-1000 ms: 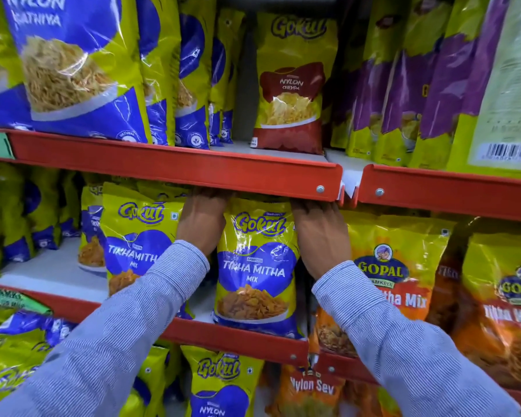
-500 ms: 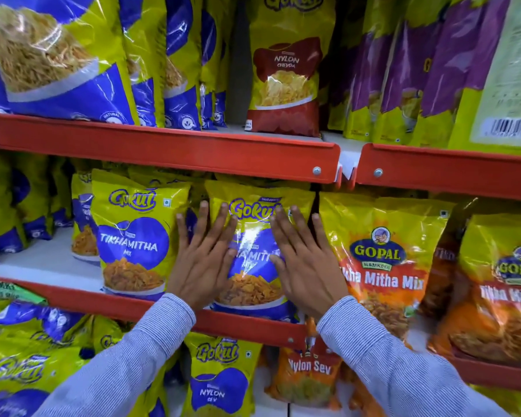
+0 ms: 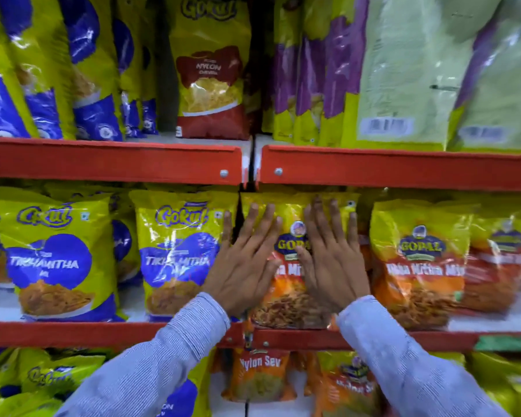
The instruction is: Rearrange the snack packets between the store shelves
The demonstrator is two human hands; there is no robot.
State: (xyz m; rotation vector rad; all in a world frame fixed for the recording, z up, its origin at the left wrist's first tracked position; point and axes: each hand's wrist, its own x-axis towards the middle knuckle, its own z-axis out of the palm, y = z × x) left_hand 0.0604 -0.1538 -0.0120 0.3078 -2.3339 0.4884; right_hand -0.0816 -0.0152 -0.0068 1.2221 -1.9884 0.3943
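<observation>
A yellow and orange Gopal Tikha Mitha Mix packet point(image 3: 289, 302) stands upright on the middle shelf point(image 3: 343, 338). My left hand point(image 3: 244, 266) and my right hand point(image 3: 328, 260) lie flat against its front, fingers spread, side by side. Neither hand grips anything. Left of it stands a yellow and blue Gokul Tikha Mitha packet point(image 3: 178, 251), with another Gokul packet point(image 3: 54, 254) further left. A second Gopal packet point(image 3: 418, 260) stands to the right.
The red upper shelf edge point(image 3: 112, 161) runs just above my fingertips. It carries a red Nylon Chevda packet point(image 3: 211, 76), blue packets on the left and purple ones point(image 3: 310, 79) on the right. Nylon Sev packets point(image 3: 259, 374) fill the bottom shelf.
Both hands moved right, from the front of the middle Gokul packet onto the Gopal packet. The view shifted right with them.
</observation>
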